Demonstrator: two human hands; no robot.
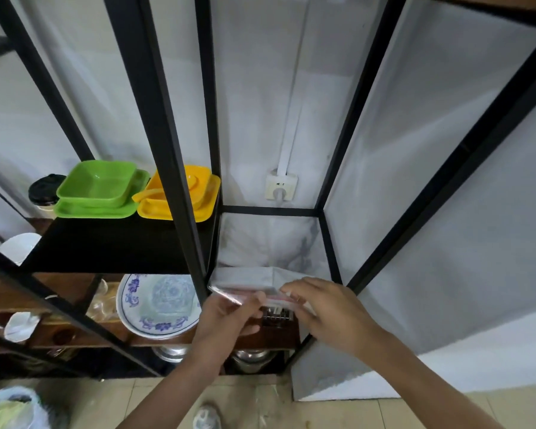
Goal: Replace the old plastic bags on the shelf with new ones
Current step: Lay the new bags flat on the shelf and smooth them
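While both hands pinch it, the plastic bag (262, 297) looks clear and crumpled.

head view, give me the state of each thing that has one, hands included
left hand: pinching the folded plastic bag
right hand: fingers on the bag's other end
folded plastic bag: flat, unopened, held between both hands
green bowl: upright, on a green plate
yellow bowl: upright, on a yellow plate
blue-patterned plate: tilted, leaning
wall socket: plug inserted
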